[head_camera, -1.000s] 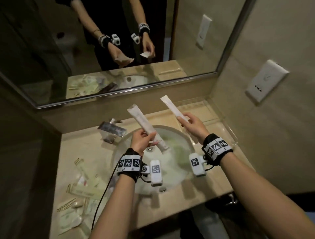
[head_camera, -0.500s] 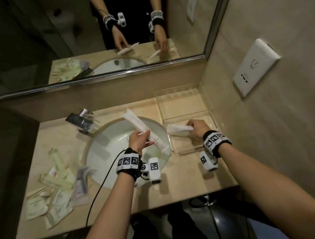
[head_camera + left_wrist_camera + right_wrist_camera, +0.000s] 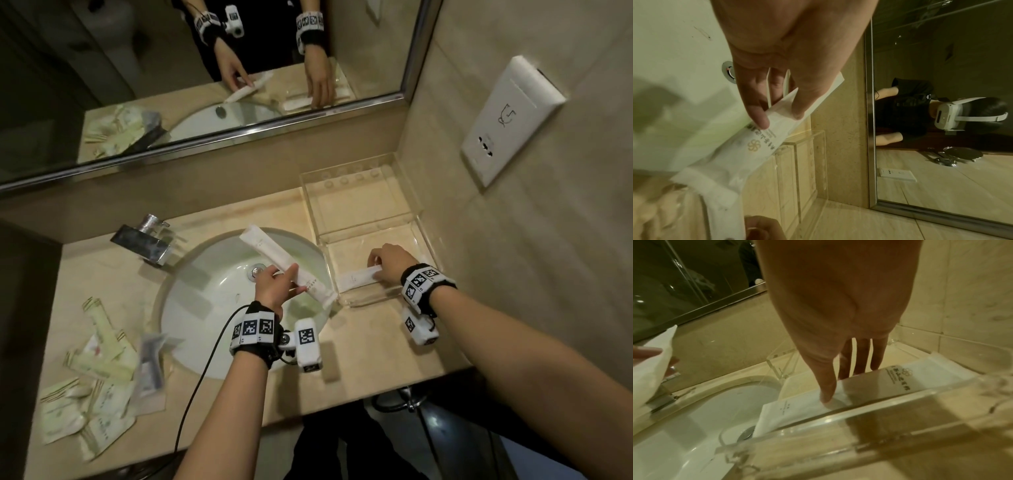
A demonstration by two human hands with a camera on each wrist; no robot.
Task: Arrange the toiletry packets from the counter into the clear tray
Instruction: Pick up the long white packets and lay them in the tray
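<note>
My left hand (image 3: 275,286) pinches a long white packet (image 3: 284,263) and holds it slanted over the sink; the left wrist view shows thumb and fingers (image 3: 781,119) on both faces of that packet (image 3: 756,146). The clear tray (image 3: 359,205) stands at the counter's right end, against the wall, and has two compartments. My right hand (image 3: 387,263) reaches into the near one. Its thumb and straight fingers (image 3: 838,386) touch a second white packet (image 3: 890,382), which lies flat on the tray floor along the front wall (image 3: 859,426).
Several more packets lie in a loose pile (image 3: 96,377) on the counter's left end. The round sink (image 3: 212,301) and a chrome tap (image 3: 144,240) fill the middle. A mirror runs along the back, and a wall socket (image 3: 510,120) sits above the tray.
My right hand has brought its packet down from the air into the tray's near compartment, where it now lies flat. The left hand still holds its packet over the sink.
</note>
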